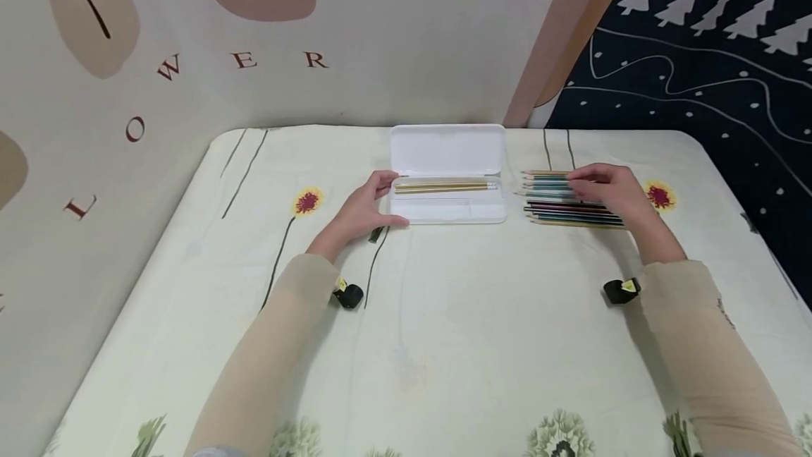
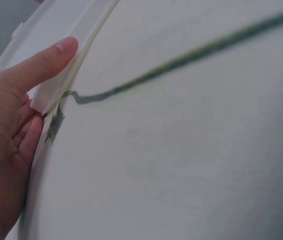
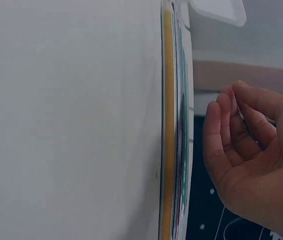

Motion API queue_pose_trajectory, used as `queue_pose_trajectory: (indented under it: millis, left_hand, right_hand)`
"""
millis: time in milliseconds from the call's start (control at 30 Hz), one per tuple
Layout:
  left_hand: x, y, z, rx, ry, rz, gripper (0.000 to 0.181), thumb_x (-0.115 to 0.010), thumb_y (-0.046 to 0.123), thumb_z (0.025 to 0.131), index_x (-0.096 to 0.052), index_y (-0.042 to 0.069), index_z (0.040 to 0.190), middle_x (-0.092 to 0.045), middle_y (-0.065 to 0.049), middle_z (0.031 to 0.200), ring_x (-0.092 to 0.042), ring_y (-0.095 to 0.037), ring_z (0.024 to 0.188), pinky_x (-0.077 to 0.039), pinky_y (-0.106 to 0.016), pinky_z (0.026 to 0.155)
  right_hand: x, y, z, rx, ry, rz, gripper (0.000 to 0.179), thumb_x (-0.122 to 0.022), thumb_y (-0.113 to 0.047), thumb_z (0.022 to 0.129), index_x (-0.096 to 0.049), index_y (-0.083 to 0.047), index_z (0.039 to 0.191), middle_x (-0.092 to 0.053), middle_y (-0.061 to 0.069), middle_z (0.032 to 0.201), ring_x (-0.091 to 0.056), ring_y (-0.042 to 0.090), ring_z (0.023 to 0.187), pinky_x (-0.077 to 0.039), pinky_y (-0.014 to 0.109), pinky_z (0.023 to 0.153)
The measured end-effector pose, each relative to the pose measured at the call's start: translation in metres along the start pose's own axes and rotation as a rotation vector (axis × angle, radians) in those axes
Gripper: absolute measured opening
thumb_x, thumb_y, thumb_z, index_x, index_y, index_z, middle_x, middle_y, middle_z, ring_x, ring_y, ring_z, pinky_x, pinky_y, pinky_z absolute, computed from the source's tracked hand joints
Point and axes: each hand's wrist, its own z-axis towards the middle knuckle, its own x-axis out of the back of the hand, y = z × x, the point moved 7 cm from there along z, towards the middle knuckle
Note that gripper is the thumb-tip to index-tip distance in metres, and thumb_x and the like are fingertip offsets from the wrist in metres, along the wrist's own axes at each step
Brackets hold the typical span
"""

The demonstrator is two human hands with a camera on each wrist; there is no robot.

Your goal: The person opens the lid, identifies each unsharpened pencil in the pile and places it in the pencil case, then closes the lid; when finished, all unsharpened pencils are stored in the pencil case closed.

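Note:
A white pencil case (image 1: 444, 220) lies with its lid (image 1: 447, 149) raised at the back. Several gold pencils (image 1: 440, 188) lie in its rear compartment. My left hand (image 1: 364, 211) grips the case's left end, thumb along the front edge and fingers round the rear corner; the left wrist view shows the thumb (image 2: 56, 57) on the rim. To the right, several coloured pencils (image 1: 571, 215) lie side by side in a row. Over this row's right part is my right hand (image 1: 605, 189), fingers bent and fingertips close together. In the right wrist view, no pencil shows in its fingers (image 3: 214, 132).
A pale flower-print cloth (image 1: 482, 344) covers the table. Behind it hangs a light curtain with letters (image 1: 393, 83), and a dark tree-print cloth (image 1: 710, 90) hangs at the right. Black wrist cameras (image 1: 349, 295) sit at both cuffs.

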Motion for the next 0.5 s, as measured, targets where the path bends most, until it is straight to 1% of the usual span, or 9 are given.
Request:
queue_pose_trajectory:
  millis: [100,167,200,267,300,367,433,500]
  left_hand:
    - [0.000,0.000,0.001,0.001,-0.002,0.003,0.094,-0.088,0.032,0.075,-0.032,0.020,0.150,-0.037,-0.003,0.160,-0.037,-0.023,0.149,-0.033,-0.036,0.124]
    - [0.000,0.000,0.001,0.000,-0.002,0.000,0.094,-0.088,0.032,0.075,-0.032,0.020,0.150,-0.036,-0.003,0.160,-0.037,-0.023,0.149,-0.033,-0.036,0.124]
    - [0.000,0.000,0.001,0.000,-0.001,-0.001,0.094,-0.089,0.032,0.075,-0.032,0.020,0.150,-0.036,-0.003,0.160,-0.037,-0.023,0.149,-0.033,-0.036,0.124]
    - [0.001,0.001,0.001,-0.001,0.000,-0.003,0.094,-0.089,0.032,0.075,-0.032,0.020,0.149,-0.036,-0.003,0.160,-0.037,-0.023,0.149,-0.033,-0.037,0.124]
    - [0.001,0.001,0.001,-0.001,0.000,-0.004,0.094,-0.089,0.032,0.075,-0.032,0.020,0.149,-0.036,-0.003,0.160,-0.037,-0.023,0.149,-0.033,-0.037,0.124]
    - [0.001,0.000,0.001,-0.002,0.000,0.000,0.094,-0.089,0.032,0.075,-0.032,0.020,0.149,-0.036,-0.004,0.160,-0.038,-0.023,0.148,-0.033,-0.036,0.124]
    - [0.000,0.000,0.001,-0.002,0.000,0.005,0.094,-0.088,0.032,0.075,-0.032,0.020,0.150,-0.037,-0.004,0.160,-0.038,-0.023,0.148,-0.033,-0.036,0.124]
    - [0.000,0.000,0.001,-0.004,0.002,0.008,0.094,-0.088,0.032,0.075,-0.032,0.020,0.149,-0.037,-0.005,0.160,-0.038,-0.024,0.148,-0.033,-0.036,0.124]
  right_hand:
    - [0.013,0.011,-0.005,-0.002,0.027,0.015,0.044,-0.063,-0.039,0.097,-0.063,-0.006,0.127,-0.057,-0.024,0.096,-0.062,-0.011,0.079,-0.053,0.004,0.074]
    - [0.022,0.017,-0.009,0.022,0.044,0.054,0.032,-0.064,-0.034,0.097,-0.067,-0.011,0.120,-0.059,-0.028,0.094,-0.063,-0.012,0.080,-0.054,0.005,0.073]
    - [0.026,0.020,-0.012,0.022,0.054,0.096,0.026,-0.065,-0.030,0.097,-0.070,-0.013,0.116,-0.060,-0.029,0.092,-0.064,-0.012,0.079,-0.054,0.006,0.072]
    - [0.034,0.025,-0.015,0.032,0.068,0.119,0.013,-0.065,-0.027,0.097,-0.072,-0.023,0.107,-0.060,-0.031,0.091,-0.064,-0.012,0.079,-0.054,0.006,0.072]
    - [0.037,0.028,-0.017,0.030,0.074,0.127,0.009,-0.064,-0.028,0.098,-0.072,-0.028,0.102,-0.060,-0.031,0.091,-0.064,-0.013,0.079,-0.054,0.005,0.072]
    - [0.044,0.034,-0.020,0.017,0.086,0.131,0.008,-0.064,-0.029,0.097,-0.071,-0.034,0.098,-0.059,-0.032,0.091,-0.063,-0.014,0.079,-0.053,0.004,0.072]
    - [0.049,0.039,-0.022,-0.002,0.100,0.124,0.008,-0.063,-0.030,0.098,-0.070,-0.035,0.099,-0.058,-0.032,0.093,-0.061,-0.015,0.080,-0.052,0.003,0.072]
    - [0.054,0.044,-0.024,-0.016,0.112,0.111,0.010,-0.063,-0.033,0.098,-0.071,-0.032,0.104,-0.056,-0.032,0.096,-0.059,-0.015,0.084,-0.051,0.002,0.072]
